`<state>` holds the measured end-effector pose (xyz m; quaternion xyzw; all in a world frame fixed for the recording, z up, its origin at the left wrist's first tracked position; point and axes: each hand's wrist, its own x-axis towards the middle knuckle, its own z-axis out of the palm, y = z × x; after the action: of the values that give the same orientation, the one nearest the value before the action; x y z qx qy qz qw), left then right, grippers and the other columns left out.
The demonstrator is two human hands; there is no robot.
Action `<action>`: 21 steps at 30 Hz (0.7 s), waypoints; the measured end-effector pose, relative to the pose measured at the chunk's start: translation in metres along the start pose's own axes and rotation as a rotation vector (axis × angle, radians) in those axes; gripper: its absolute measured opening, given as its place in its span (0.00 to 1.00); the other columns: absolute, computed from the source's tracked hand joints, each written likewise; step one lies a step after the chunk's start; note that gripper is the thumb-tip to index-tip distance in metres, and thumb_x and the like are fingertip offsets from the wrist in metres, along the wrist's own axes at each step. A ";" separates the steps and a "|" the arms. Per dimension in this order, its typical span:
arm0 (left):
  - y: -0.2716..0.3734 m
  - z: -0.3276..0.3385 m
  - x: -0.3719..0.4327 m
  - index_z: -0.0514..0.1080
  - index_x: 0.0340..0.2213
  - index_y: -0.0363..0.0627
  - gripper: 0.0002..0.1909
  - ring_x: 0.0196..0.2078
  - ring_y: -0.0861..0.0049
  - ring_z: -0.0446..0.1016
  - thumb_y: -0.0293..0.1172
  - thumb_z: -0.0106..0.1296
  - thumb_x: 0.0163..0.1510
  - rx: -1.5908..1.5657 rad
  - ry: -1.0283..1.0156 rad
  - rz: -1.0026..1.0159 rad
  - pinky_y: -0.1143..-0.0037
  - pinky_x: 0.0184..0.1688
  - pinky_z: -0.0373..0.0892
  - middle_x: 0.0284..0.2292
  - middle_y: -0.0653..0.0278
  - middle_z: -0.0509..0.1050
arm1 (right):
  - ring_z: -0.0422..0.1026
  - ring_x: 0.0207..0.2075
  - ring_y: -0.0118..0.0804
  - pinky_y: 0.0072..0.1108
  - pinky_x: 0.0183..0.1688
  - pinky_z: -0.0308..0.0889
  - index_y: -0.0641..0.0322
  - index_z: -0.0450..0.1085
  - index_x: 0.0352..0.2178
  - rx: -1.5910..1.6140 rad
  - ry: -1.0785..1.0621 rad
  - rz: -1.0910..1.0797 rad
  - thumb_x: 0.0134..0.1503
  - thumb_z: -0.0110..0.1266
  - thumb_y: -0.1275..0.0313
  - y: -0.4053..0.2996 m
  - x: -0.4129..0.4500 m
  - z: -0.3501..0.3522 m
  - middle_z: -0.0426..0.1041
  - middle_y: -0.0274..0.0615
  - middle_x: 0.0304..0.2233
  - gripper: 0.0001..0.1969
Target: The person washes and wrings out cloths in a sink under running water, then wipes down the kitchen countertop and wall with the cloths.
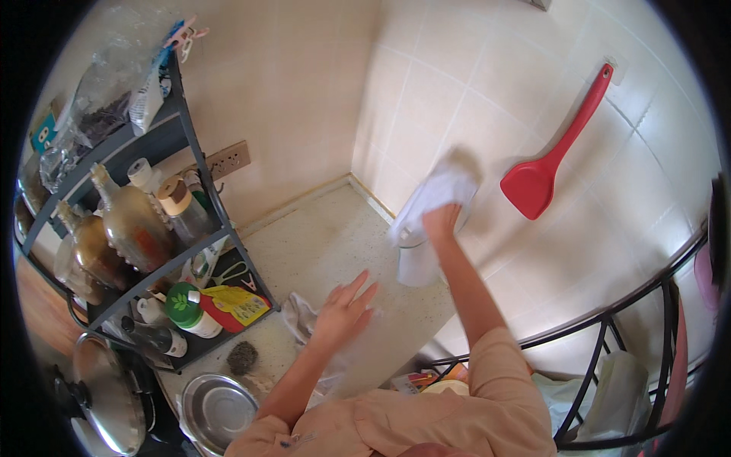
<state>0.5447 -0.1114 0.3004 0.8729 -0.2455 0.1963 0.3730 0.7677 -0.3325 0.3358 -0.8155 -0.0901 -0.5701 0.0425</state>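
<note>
My right hand (442, 221) holds a white cloth (437, 194) against the tiled wall, above the corner of the counter (320, 240); the cloth is blurred and covers the fingers. Just below the cloth stands a clear glass jar or cup (416, 265), its top partly hidden. My left hand (345, 311) is over the counter with its fingers apart and nothing in it. Beneath and beside that hand lies a crumpled light cloth (300, 317), partly covered by the hand and forearm. Small dark specks dot the counter.
A red spatula (537, 177) hangs on the wall. At left, a dark metal rack (228, 245) holds bottles and packets. A steel bowl (220, 411), a dark scouring pad (243, 358) and a pot lid (108, 394) are near it. A black metal rack (605, 314) curves at right.
</note>
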 end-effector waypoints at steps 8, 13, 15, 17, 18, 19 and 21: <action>-0.016 -0.052 -0.101 0.64 0.46 0.42 0.23 0.50 0.57 0.62 0.26 0.51 0.45 0.066 0.040 -0.298 0.69 0.48 0.63 0.51 0.53 0.60 | 0.70 0.25 0.56 0.45 0.44 0.56 0.64 0.71 0.18 -0.202 -0.041 0.340 0.44 0.46 0.61 0.020 0.248 -0.045 0.73 0.46 0.20 0.16; -0.016 -0.045 -0.095 0.63 0.46 0.40 0.23 0.50 0.56 0.63 0.27 0.51 0.45 0.019 0.045 -0.358 0.70 0.48 0.63 0.50 0.50 0.62 | 0.54 0.55 0.50 0.48 0.54 0.45 0.66 0.58 0.50 -0.777 -0.072 -0.007 0.48 0.41 0.64 0.027 0.192 0.036 0.58 0.54 0.51 0.27; -0.017 -0.025 -0.075 0.64 0.46 0.39 0.23 0.50 0.56 0.63 0.27 0.51 0.45 -0.068 0.029 -0.204 0.70 0.49 0.62 0.49 0.49 0.62 | 0.54 0.54 0.57 0.43 0.56 0.46 0.70 0.56 0.50 -0.372 -0.011 -0.118 0.48 0.40 0.69 0.133 0.134 0.108 0.58 0.56 0.51 0.26; -0.023 -0.042 -0.090 0.64 0.45 0.38 0.23 0.50 0.56 0.62 0.26 0.51 0.45 -0.032 0.043 -0.281 0.69 0.49 0.62 0.48 0.49 0.63 | 0.57 0.52 0.53 0.42 0.54 0.49 0.69 0.58 0.48 -0.453 -0.007 -0.125 0.49 0.40 0.69 0.055 0.119 0.115 0.61 0.54 0.49 0.24; -0.025 -0.054 -0.100 0.64 0.45 0.38 0.23 0.50 0.56 0.62 0.26 0.51 0.45 -0.006 0.049 -0.306 0.69 0.49 0.62 0.48 0.49 0.63 | 0.59 0.51 0.48 0.40 0.53 0.51 0.69 0.61 0.46 -0.588 0.023 -0.145 0.49 0.40 0.68 0.011 0.130 0.088 0.64 0.52 0.46 0.22; -0.024 -0.062 -0.106 0.64 0.45 0.38 0.23 0.50 0.56 0.63 0.26 0.51 0.45 -0.021 0.045 -0.309 0.69 0.49 0.62 0.48 0.48 0.63 | 0.62 0.49 0.44 0.39 0.51 0.54 0.69 0.64 0.44 -0.751 0.060 -0.168 0.49 0.41 0.68 -0.009 0.147 0.056 0.66 0.51 0.44 0.21; -0.028 -0.060 -0.106 0.64 0.45 0.37 0.22 0.50 0.56 0.63 0.26 0.50 0.45 -0.065 0.046 -0.273 0.69 0.48 0.62 0.48 0.48 0.63 | 0.65 0.44 0.53 0.42 0.50 0.56 0.71 0.67 0.39 -0.679 0.193 -0.171 0.48 0.42 0.67 0.026 0.215 0.013 0.67 0.59 0.39 0.20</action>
<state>0.4665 -0.0196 0.2680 0.8809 -0.1220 0.1557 0.4301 0.8563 -0.3341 0.5341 -0.7151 0.0408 -0.6433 -0.2705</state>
